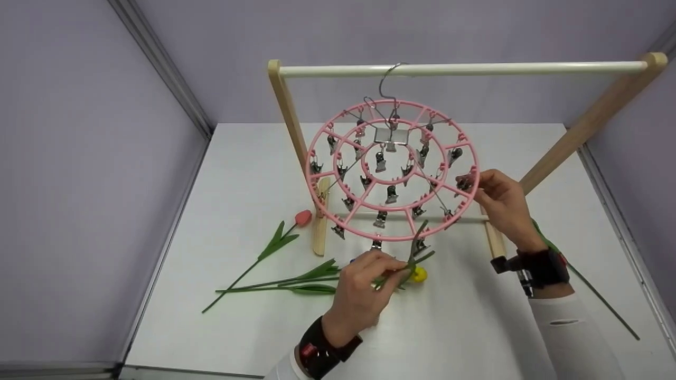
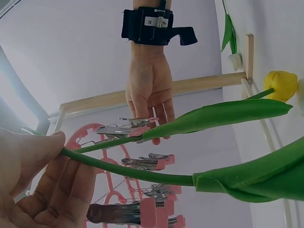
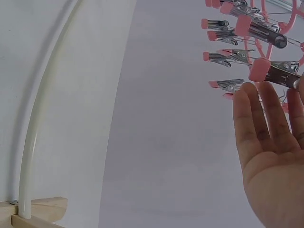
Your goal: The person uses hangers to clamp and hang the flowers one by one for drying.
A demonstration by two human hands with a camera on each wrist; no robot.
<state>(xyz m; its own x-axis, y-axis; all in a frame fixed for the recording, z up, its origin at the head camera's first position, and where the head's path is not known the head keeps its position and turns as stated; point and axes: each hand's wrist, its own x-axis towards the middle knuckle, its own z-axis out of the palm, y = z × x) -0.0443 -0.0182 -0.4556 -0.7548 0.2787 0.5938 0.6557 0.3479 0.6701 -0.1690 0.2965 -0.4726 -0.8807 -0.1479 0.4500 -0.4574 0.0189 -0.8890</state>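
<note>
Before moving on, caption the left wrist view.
Left hand pinches a leafy green stem near pink-tipped silver metal clips.

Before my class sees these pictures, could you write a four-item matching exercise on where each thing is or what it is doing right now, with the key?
Column 1
1. left hand
2. pink hanger
3. right hand
4. red bloom

Column 2
A. at a metal clip
B. beside a wooden foot
C. hooked over the white rail
D. pinching a green stem

Pairs: 1-D, 2-C, 3-A, 4-B
</note>
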